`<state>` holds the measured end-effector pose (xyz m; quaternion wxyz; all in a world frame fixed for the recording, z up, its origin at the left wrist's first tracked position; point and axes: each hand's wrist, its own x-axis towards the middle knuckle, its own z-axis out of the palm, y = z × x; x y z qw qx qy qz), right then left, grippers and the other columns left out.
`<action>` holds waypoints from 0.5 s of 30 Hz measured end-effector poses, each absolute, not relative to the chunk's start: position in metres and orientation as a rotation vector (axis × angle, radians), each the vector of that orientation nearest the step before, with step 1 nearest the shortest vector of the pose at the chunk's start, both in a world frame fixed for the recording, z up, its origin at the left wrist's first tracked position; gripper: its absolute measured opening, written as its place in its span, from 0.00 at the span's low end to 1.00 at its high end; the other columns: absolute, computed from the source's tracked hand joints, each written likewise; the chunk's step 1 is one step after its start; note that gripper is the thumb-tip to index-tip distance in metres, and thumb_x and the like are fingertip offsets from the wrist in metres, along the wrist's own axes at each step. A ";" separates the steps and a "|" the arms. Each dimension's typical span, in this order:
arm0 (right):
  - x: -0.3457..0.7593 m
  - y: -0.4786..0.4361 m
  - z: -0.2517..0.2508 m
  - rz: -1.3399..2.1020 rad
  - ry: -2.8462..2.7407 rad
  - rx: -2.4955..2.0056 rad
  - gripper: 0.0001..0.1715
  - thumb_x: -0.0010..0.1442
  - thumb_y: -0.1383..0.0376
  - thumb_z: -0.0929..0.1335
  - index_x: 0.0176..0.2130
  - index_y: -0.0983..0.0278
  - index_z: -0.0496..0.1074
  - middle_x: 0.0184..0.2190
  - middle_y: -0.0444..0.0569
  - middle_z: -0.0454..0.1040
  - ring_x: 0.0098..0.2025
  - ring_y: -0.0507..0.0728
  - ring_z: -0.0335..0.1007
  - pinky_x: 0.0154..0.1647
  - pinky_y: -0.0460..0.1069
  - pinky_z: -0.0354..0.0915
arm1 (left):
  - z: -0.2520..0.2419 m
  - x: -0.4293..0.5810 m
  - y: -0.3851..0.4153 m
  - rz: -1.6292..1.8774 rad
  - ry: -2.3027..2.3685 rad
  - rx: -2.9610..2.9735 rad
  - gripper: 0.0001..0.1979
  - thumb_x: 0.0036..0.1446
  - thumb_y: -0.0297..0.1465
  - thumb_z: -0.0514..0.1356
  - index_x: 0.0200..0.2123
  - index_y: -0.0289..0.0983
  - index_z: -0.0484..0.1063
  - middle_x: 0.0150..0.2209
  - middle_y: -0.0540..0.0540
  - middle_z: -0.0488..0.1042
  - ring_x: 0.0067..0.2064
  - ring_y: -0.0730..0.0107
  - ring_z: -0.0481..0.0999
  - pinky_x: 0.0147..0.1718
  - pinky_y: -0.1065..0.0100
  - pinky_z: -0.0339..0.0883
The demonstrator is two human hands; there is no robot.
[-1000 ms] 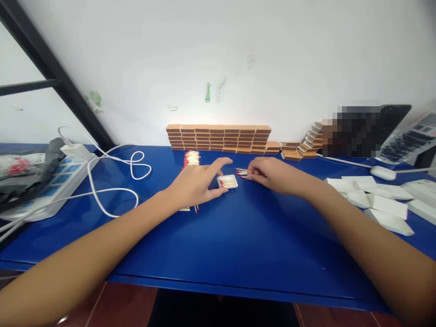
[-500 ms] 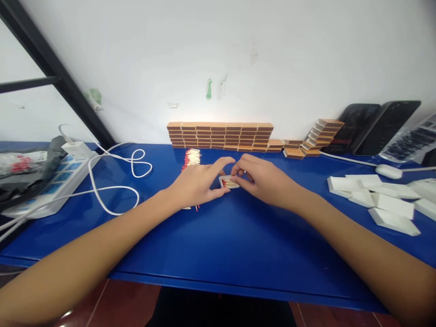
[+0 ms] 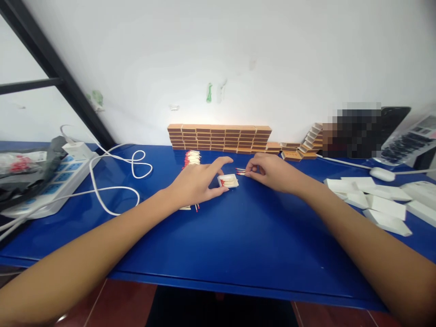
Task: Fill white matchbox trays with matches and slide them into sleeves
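Observation:
In the middle of the blue table lies a small white matchbox tray (image 3: 232, 177) with red-headed matches in it. My left hand (image 3: 200, 181) holds its left end, thumb at the near side and a finger behind, the index finger lifted. To the right of the tray, my right hand (image 3: 267, 171) pinches a few matches (image 3: 240, 172), their red heads pointing left. Beyond my left hand, a heap of loose matches (image 3: 192, 158) shows, partly hidden by that hand. Some more matches (image 3: 196, 207) stick out on its near side.
Stacked matchboxes (image 3: 220, 137) form a row along the wall, with a leaning stack (image 3: 311, 138) to their right. Several white trays (image 3: 384, 204) lie at the right. A white cable (image 3: 98, 190) and a power strip (image 3: 64, 177) occupy the left.
My right hand has moved right, away from the tray, and now matches show between its fingertips. My left hand stays at the tray.

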<state>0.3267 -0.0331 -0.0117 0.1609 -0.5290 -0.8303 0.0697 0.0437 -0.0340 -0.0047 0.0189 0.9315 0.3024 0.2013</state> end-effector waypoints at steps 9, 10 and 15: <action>0.328 -0.033 -0.014 0.209 -2.375 -1.464 0.08 0.65 0.61 0.68 0.37 0.62 0.77 0.36 0.53 0.77 0.36 0.59 0.72 0.38 0.52 0.64 | -0.003 0.044 -0.035 0.589 0.979 2.879 0.35 0.65 0.38 0.69 0.68 0.45 0.57 0.51 0.50 0.83 0.39 0.63 0.83 0.33 0.67 0.66; 0.327 -0.033 -0.014 0.216 -2.376 -1.465 0.08 0.65 0.61 0.68 0.37 0.62 0.76 0.35 0.53 0.77 0.36 0.59 0.72 0.38 0.52 0.64 | -0.003 0.044 -0.035 0.586 0.977 2.880 0.35 0.65 0.37 0.69 0.68 0.45 0.57 0.52 0.50 0.82 0.39 0.63 0.83 0.33 0.67 0.66; 0.324 -0.033 -0.016 0.256 -2.367 -1.534 0.09 0.67 0.62 0.67 0.36 0.63 0.75 0.35 0.52 0.77 0.35 0.58 0.71 0.37 0.51 0.63 | -0.004 0.045 -0.035 0.576 0.967 2.870 0.34 0.65 0.37 0.69 0.68 0.44 0.57 0.52 0.49 0.83 0.38 0.63 0.84 0.33 0.68 0.67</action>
